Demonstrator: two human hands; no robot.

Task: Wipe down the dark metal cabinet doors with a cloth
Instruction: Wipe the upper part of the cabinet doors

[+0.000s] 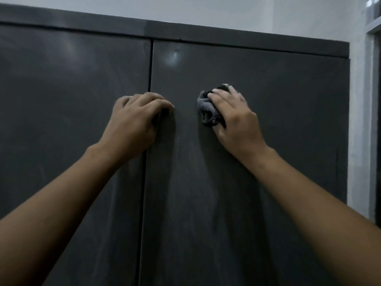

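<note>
A dark grey metal cabinet fills the view, with a left door and a right door meeting at a vertical seam. My right hand presses a crumpled grey cloth flat against the upper part of the right door. My left hand rests over the seam between the doors, fingers curled around a small dark handle that is mostly hidden under them. Faint dusty streaks show on the right door below both hands.
The cabinet's top frame runs across above the doors. A pale wall rises behind it. A light-coloured door or window frame stands close to the cabinet's right side.
</note>
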